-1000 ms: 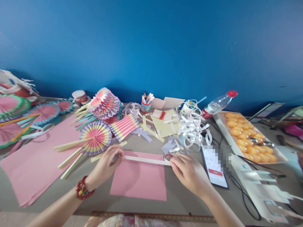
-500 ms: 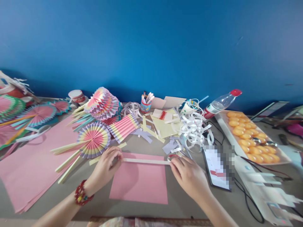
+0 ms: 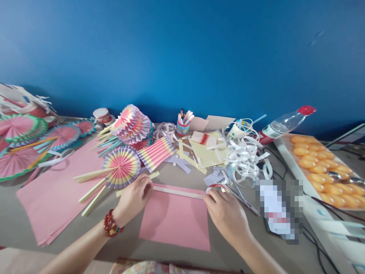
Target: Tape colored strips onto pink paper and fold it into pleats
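Along the sheet's [image 3: 176,224] top edge, a strip [image 3: 178,192] lies stretched taut. The left hand [image 3: 134,198] pinches one end; the right hand [image 3: 225,213] pinches the other, beside the tape roll [image 3: 216,187]. Judged step: laying the strip. Pressing it down calls for keeping it aligned with the edge.

Pleated rainbow paper fans [image 3: 122,167], left of centre; stack of pink paper sheets [image 3: 54,190] alongside; tangle of curled white paper strips [image 3: 245,156]; red-capped plastic bottle [image 3: 285,123] lying near tray [image 3: 285,154] of orange pieces; pen cup [image 3: 183,127] by blue wall [image 3: 182,53].
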Available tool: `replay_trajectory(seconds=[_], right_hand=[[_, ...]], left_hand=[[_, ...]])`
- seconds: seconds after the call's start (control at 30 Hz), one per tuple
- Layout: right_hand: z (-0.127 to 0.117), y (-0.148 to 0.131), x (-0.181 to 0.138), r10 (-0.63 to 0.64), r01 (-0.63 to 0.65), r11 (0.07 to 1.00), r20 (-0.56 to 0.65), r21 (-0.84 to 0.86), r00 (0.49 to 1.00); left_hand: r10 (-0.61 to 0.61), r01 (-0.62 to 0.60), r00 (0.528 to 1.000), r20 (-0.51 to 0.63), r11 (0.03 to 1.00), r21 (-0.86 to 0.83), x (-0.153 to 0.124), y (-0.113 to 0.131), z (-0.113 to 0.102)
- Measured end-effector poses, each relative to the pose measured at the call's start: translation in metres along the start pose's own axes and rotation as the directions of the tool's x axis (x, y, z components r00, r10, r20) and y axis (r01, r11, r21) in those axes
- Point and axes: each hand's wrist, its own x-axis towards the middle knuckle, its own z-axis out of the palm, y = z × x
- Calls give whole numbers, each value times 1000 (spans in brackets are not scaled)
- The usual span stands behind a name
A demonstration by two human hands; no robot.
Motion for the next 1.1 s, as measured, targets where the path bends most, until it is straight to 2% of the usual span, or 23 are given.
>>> replay_trajectory(seconds=[0.3,0.53,1.1], right_hand=[[8,-1,1,65,-63,997,-51,48,997],[12,1,0,58,-52,996,-71,76,996],[13,3,6,35,-34,997,-16,63,999]], left_hand=[[-57,57,998,2,998,3,5,-6,3],[-75,75,997,4,997,-20,5,-7,4],[-76,76,997,15,997,-3,6,-5,2]])
